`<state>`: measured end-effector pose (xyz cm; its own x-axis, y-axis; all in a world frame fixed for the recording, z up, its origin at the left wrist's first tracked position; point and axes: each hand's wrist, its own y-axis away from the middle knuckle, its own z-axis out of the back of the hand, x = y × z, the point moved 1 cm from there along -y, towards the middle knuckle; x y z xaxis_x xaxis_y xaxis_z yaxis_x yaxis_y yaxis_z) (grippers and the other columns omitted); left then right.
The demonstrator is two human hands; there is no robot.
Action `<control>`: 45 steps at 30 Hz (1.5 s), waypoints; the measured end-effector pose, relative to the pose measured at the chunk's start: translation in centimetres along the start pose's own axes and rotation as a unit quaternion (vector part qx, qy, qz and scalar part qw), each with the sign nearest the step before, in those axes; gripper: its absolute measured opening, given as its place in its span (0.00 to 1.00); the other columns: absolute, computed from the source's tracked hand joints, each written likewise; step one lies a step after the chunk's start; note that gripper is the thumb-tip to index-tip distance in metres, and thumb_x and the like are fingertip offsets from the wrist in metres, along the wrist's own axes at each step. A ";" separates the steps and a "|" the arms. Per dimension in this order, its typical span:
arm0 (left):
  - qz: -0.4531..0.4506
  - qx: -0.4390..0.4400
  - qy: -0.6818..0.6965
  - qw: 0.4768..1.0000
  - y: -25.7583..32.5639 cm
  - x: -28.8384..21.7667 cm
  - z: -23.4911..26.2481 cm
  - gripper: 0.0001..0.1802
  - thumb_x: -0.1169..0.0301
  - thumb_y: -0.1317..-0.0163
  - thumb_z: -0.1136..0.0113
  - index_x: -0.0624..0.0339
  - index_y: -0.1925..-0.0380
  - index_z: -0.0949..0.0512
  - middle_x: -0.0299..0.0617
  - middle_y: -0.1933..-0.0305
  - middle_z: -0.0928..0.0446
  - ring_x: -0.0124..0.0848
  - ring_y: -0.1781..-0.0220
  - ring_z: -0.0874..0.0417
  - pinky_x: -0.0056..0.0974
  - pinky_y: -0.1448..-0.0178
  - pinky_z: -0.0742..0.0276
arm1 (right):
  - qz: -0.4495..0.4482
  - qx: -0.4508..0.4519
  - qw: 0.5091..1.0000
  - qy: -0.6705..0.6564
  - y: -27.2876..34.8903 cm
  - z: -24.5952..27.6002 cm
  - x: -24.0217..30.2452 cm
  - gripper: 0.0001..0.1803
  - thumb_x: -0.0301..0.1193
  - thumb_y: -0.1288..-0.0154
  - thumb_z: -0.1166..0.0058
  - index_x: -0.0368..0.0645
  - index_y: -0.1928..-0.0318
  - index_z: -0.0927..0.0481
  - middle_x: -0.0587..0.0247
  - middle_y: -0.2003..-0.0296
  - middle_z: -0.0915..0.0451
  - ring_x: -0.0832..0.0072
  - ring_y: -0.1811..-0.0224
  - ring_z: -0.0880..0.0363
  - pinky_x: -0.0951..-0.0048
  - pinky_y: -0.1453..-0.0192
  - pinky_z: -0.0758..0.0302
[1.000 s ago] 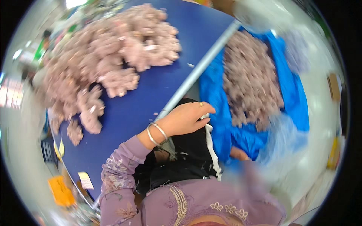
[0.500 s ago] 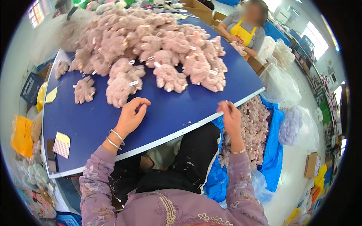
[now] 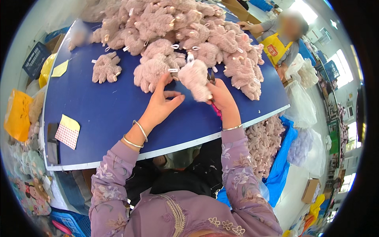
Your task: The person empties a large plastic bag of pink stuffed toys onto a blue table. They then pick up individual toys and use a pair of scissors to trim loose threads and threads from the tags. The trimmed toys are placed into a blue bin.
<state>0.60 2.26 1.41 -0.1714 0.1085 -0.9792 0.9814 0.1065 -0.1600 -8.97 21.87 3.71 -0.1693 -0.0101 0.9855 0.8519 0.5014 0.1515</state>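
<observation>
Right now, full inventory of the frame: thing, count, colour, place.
plush toy: one, pale pink, held over the table in the right hand
plush pile: many, pale pink, far half of the table
lone plush: one, pink, left of the pile
table: one, blue top, centre
paper notes: two, yellow and patterned, near left of the table; a third, yellow, further back
floor plush heap: many, pink, on blue sheet, right of the table
clear bags: several, right side
co-worker: one, yellow apron, far right end of the table
left hand: open, two bangles, touching the pile's edge
right hand: gripping the plush toy, one bangle
</observation>
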 end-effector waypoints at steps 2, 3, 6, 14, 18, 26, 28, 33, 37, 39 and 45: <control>-0.061 0.025 0.058 0.996 -0.6 0.5 0.3 0.40 0.75 0.41 0.37 0.61 0.31 0.47 0.51 0.36 0.37 0.29 0.52 0.22 0.32 0.53 0.23 | -0.038 0.057 0.986 -0.150 0.9 -1.4 0.0 0.13 0.34 0.31 0.53 0.36 0.60 0.24 0.62 0.78 0.24 0.80 0.85 0.30 0.78 0.87 0.37; -0.093 0.043 0.085 0.991 -0.8 0.5 0.4 0.41 0.74 0.41 0.36 0.63 0.31 0.47 0.51 0.37 0.37 0.30 0.53 0.22 0.30 0.57 0.22 | -0.060 0.098 0.975 -0.193 1.2 -2.0 0.2 0.12 0.34 0.30 0.54 0.36 0.59 0.25 0.61 0.78 0.24 0.80 0.85 0.30 0.78 0.87 0.37; 0.063 0.067 0.098 0.991 -1.2 0.0 2.2 0.26 0.73 0.39 0.40 0.62 0.41 0.34 0.44 0.53 0.24 0.25 0.62 0.21 0.27 0.68 0.27 | -0.066 0.120 0.981 -0.139 1.5 -3.9 1.3 0.14 0.37 0.30 0.53 0.37 0.61 0.25 0.61 0.78 0.24 0.81 0.86 0.32 0.79 0.86 0.38; 0.076 0.046 0.193 0.977 -0.5 -1.9 0.3 0.19 0.62 0.32 0.49 0.60 0.47 0.30 0.41 0.54 0.23 0.27 0.57 0.19 0.30 0.66 0.25 | -0.013 0.023 0.998 -0.061 0.8 -3.6 0.3 0.17 0.41 0.30 0.48 0.37 0.62 0.25 0.68 0.79 0.29 0.86 0.84 0.38 0.81 0.84 0.40; 0.094 0.004 0.203 0.975 -1.2 -0.7 -0.4 0.16 0.66 0.30 0.52 0.60 0.46 0.30 0.41 0.51 0.23 0.29 0.54 0.20 0.33 0.61 0.23 | -0.012 0.016 0.998 -0.059 1.2 -4.0 0.6 0.16 0.40 0.31 0.47 0.37 0.56 0.26 0.70 0.78 0.29 0.86 0.83 0.38 0.81 0.83 0.40; 0.054 0.004 0.307 0.950 -2.0 0.4 -0.3 0.14 0.71 0.31 0.50 0.61 0.48 0.27 0.40 0.52 0.22 0.29 0.54 0.20 0.34 0.52 0.22 | 0.028 0.074 0.997 -0.020 1.5 -3.9 0.3 0.21 0.35 0.35 0.44 0.35 0.47 0.28 0.71 0.78 0.28 0.86 0.84 0.36 0.81 0.83 0.39; -0.072 -0.040 0.113 0.990 -2.2 0.0 0.6 0.13 0.74 0.32 0.50 0.61 0.49 0.26 0.40 0.51 0.23 0.26 0.55 0.21 0.33 0.54 0.23 | 0.057 0.013 0.997 0.041 2.1 -2.6 1.0 0.24 0.38 0.34 0.45 0.34 0.45 0.29 0.68 0.74 0.23 0.85 0.85 0.35 0.81 0.83 0.39; -0.193 -0.178 -0.164 0.951 -3.9 -3.3 6.0 0.18 0.75 0.36 0.45 0.62 0.46 0.28 0.40 0.46 0.27 0.24 0.52 0.25 0.28 0.51 0.27 | 0.364 0.146 0.773 -0.500 3.5 6.4 4.1 0.34 0.49 0.30 0.61 0.33 0.36 0.35 0.48 0.52 0.19 0.84 0.88 0.43 0.83 0.86 0.44; -0.168 -0.147 -0.554 0.802 -3.6 -1.0 5.3 0.29 0.67 0.43 0.36 0.58 0.41 0.30 0.45 0.41 0.30 0.29 0.45 0.27 0.34 0.46 0.27 | 0.235 0.071 0.879 -0.409 2.4 4.2 4.1 0.28 0.47 0.28 0.63 0.34 0.44 0.27 0.44 0.52 0.19 0.87 0.88 0.47 0.84 0.86 0.47; -0.093 -0.106 -0.490 0.860 -3.4 -1.2 4.8 0.30 0.67 0.45 0.34 0.59 0.42 0.30 0.45 0.44 0.28 0.30 0.46 0.24 0.35 0.45 0.27 | 0.112 -0.088 0.979 -0.145 1.4 1.7 2.5 0.21 0.41 0.28 0.57 0.34 0.50 0.24 0.49 0.59 0.18 0.89 0.87 0.45 0.83 0.85 0.43; 0.052 -0.018 0.108 0.993 -2.7 -0.6 3.4 0.23 0.69 0.36 0.43 0.68 0.43 0.30 0.44 0.47 0.24 0.32 0.47 0.21 0.37 0.45 0.24 | 0.084 -0.040 0.995 -0.037 0.8 -2.2 1.3 0.23 0.41 0.28 0.52 0.33 0.45 0.28 0.57 0.59 0.19 0.89 0.85 0.42 0.82 0.84 0.40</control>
<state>-1.62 -1.46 2.02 -0.0867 0.3290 -0.9403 0.9918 0.1176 -0.0503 -7.42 20.33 5.29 -0.0551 0.1323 0.9897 0.9077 0.4195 -0.0056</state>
